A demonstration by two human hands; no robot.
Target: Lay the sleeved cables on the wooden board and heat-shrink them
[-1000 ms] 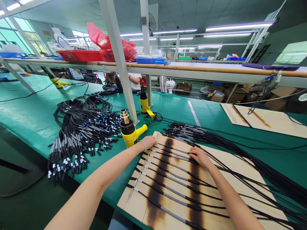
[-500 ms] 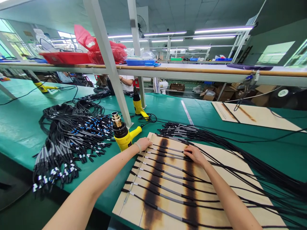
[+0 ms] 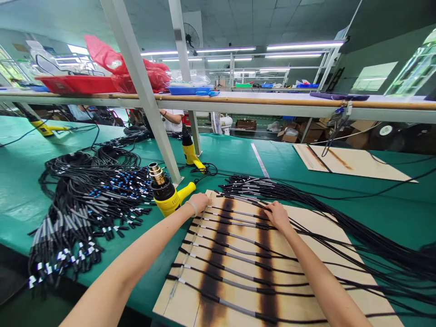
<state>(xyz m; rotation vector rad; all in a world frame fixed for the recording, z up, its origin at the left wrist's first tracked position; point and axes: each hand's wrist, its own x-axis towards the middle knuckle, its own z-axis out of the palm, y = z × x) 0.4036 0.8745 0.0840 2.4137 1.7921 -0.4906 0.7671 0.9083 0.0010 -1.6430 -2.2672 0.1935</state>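
My left hand (image 3: 199, 203) rests palm down at the top left corner of a scorched wooden board (image 3: 180, 302), beside the cable ends. My right hand (image 3: 277, 216) lies flat on the black cables (image 3: 235, 268) stretched across the board, and neither hand visibly grips anything. Two dark burn bands run across the board under the cables' grey sleeves. Just past my left hand stands a yellow heat gun (image 3: 165, 195) with a brass nozzle. A large heap of finished black cables (image 3: 91, 204) with blue and white marks lies further left. Loose cable lengths (image 3: 340, 227) fan out to the right.
A second yellow heat gun (image 3: 190, 152) stands beyond a white post (image 3: 143, 100) on the green bench. Another scorched board (image 3: 350, 159) lies at the right. A shelf (image 3: 238, 101) carries red and blue trays. A person in a white shirt (image 3: 170, 120) works beyond it.
The whole scene has drifted left in view as my head turned right. My hands stay in place on the board and cables.
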